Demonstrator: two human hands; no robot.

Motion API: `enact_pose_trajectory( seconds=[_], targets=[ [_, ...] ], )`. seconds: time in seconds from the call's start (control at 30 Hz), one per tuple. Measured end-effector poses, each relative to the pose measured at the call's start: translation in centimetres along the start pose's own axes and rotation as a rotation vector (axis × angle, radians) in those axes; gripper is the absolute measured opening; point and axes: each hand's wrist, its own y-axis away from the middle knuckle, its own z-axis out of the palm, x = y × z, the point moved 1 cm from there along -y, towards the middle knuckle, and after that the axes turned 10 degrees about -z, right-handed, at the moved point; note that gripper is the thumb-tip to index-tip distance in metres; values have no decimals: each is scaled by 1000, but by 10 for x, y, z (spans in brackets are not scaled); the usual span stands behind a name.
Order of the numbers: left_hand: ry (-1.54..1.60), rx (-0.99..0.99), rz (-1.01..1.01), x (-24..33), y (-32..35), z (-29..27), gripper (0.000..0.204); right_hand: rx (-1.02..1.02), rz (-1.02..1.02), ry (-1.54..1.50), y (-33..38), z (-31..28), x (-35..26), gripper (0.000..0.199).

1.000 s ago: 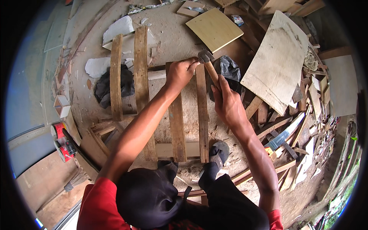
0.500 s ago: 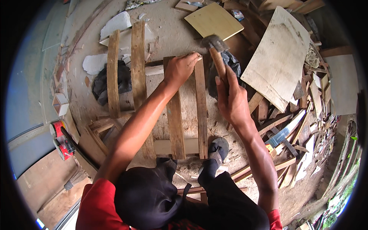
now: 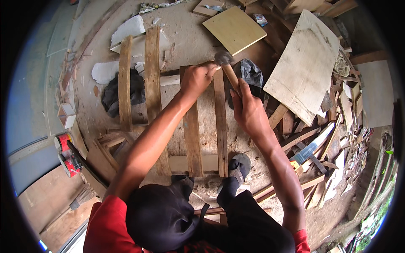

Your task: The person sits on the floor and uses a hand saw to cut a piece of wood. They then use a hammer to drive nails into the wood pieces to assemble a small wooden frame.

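Observation:
My right hand [image 3: 252, 110] is closed round the wooden handle of a hammer [image 3: 230, 76]. The hammer's dark head is right beside my left fingertips, above the far end of a wooden slat [image 3: 220, 126]. My left hand [image 3: 196, 81] is pinched at that end; what sits between the fingers is too small to make out. A second slat [image 3: 193, 139] runs beneath my left wrist, parallel to the first. Further left are two more slats, one longer [image 3: 152, 71] and one outermost [image 3: 125, 84]. A crosspiece [image 3: 209, 163] lies at the slats' near ends, by my feet.
A yellowish panel [image 3: 235, 29] and a large pale plywood sheet [image 3: 303, 63] lie at far right. Below them, scrap wood surrounds a handsaw [image 3: 310, 151]. A black plastic bag [image 3: 251, 72] is beside the hammer. At left sits a red-and-black power tool [image 3: 68, 155].
The hammer has come down and left, its head now close to my left fingertips. My left hand has stayed at the slat's far end, still pinched.

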Motion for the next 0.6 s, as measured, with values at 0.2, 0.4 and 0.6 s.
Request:
enact_pose_trajectory(
  seconds=[0.2,0.4,0.6],
  targets=[
    [-28,-82,-88,2,2,-3,20,249,-161,-152,-3,-9,-20,41],
    [-20,-2,-20,-2,1,-3,17,110,-54,-96,-1,-2,-13,41],
    [-9,-65,-31,-1,1,-2,18,15,41,-23,2,3,-2,39]
  ],
)
